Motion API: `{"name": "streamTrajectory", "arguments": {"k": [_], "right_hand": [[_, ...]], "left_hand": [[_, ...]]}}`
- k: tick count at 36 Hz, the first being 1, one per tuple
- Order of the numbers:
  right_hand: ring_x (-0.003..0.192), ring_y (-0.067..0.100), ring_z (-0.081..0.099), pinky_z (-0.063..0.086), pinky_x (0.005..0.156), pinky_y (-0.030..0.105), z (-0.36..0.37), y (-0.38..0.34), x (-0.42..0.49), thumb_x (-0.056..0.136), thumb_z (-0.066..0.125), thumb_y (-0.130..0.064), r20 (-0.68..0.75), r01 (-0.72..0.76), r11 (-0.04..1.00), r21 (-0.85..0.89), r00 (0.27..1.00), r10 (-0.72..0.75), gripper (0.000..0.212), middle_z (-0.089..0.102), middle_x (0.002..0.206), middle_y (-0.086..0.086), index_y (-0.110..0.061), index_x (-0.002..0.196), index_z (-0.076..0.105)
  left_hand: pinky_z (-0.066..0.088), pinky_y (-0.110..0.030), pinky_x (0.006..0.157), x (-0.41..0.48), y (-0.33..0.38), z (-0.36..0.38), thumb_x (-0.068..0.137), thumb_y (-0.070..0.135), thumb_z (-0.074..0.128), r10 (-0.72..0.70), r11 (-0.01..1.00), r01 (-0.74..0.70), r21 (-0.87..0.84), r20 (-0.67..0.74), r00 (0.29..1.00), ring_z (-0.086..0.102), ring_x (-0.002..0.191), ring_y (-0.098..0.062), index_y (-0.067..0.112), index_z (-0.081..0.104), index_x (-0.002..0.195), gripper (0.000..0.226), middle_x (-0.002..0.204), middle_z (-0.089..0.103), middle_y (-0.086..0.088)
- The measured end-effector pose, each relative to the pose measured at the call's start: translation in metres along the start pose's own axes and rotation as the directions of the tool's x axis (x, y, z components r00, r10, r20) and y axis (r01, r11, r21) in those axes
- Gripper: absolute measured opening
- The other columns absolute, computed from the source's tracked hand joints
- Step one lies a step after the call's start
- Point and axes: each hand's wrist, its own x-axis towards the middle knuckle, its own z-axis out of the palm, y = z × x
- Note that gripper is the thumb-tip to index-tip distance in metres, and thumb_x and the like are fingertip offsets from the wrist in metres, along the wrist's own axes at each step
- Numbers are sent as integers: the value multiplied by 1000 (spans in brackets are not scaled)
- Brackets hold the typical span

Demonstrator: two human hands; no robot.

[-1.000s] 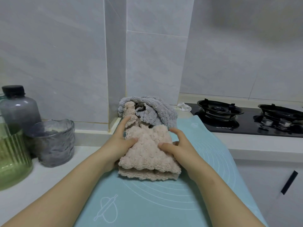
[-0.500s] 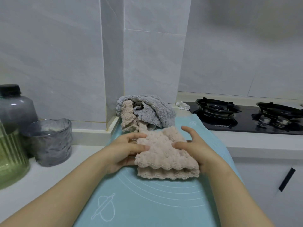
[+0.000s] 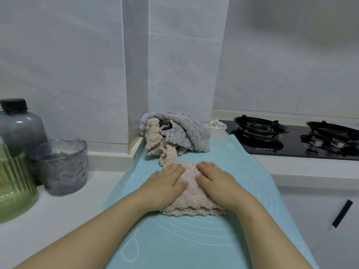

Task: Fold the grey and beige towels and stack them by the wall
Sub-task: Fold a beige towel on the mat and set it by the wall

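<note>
The left hand (image 3: 167, 183) lies flat and open on the folded beige towel (image 3: 191, 202), and so does the right hand (image 3: 217, 181). At 12 o'clock by the wall, the grey towel (image 3: 184, 131) sits in a messy heap, not folded yet.

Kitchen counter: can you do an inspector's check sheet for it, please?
Surface: teal mat on a white counter.
Job's things: folded beige towel flat on the mat; grey towel and loose beige towel heaped by the tiled wall.
Clutter: grey glass, green jar, dark bottle on the left; white scrap by the gas hob.
Hands: left hand and right hand press flat on the folded beige towel.
Cables: nothing seen.
Surroundings: tiled wall behind, gas hob on the right.
</note>
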Motion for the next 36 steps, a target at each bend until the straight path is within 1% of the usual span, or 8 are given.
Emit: {"name": "streamTrajectory", "arguments": {"k": [10,17,24,27,30,31,33,36], "right_hand": [[146,11,0,3,118,39,10,5,1,101,23,-36,104,-98,995,-38,989,101,53,2,159,-5,-21,150,10],[146,11,-2,0,116,39,13,8,-5,101,20,-41,114,-102,991,-86,987,112,54,-1,159,-7,-23,151,7],[146,9,-1,0,116,40,17,9,-6,101,21,-41,69,-106,994,-41,992,108,54,2,159,-8,-24,150,10],[145,7,3,4,117,37,19,10,-9,100,27,-40,-19,-87,996,35,996,88,53,8,158,-9,-25,149,17],[145,7,8,7,117,34,16,12,-14,99,33,-35,-132,-62,991,120,988,78,50,14,157,-9,-27,147,23],[145,7,7,7,116,33,15,12,-15,99,33,-33,-153,-58,989,139,985,79,50,13,157,-9,-27,147,23],[145,7,4,5,116,33,12,13,-16,99,34,-32,-148,-63,986,154,985,86,52,10,158,-10,-27,148,20],[146,11,1,3,117,35,13,14,-15,98,33,-37,-66,-116,987,108,990,123,58,6,159,-6,-24,150,13]], "left_hand": [[-8,-41,117,-5,6,-3,99,45,22,-65,953,41,300,70,995,-4,144,-4,25,8,149,56,158,0,9],[-10,-43,116,-7,7,-5,99,46,19,-64,930,19,367,111,992,-4,144,-5,24,7,150,56,158,0,8],[-10,-42,116,-8,6,-1,99,44,21,-49,950,28,310,60,997,-6,144,-5,26,8,149,55,158,0,10],[-10,-40,115,-10,4,0,98,46,20,-17,964,21,265,-18,1000,-5,144,-5,30,12,149,53,157,3,12],[-10,-36,115,-11,5,-2,87,53,13,8,984,4,180,-70,998,-5,143,-1,33,15,147,64,156,3,16],[-10,-35,115,-11,6,-2,91,52,15,11,990,-1,140,-69,998,-5,142,1,33,16,147,60,156,3,17],[-10,-34,115,-11,7,-1,99,46,22,17,995,-12,104,-45,999,-5,142,2,34,14,147,50,156,3,18],[-11,-38,116,-12,7,0,98,47,25,7,987,-12,159,32,999,-7,142,0,36,8,148,53,156,1,18]]}}
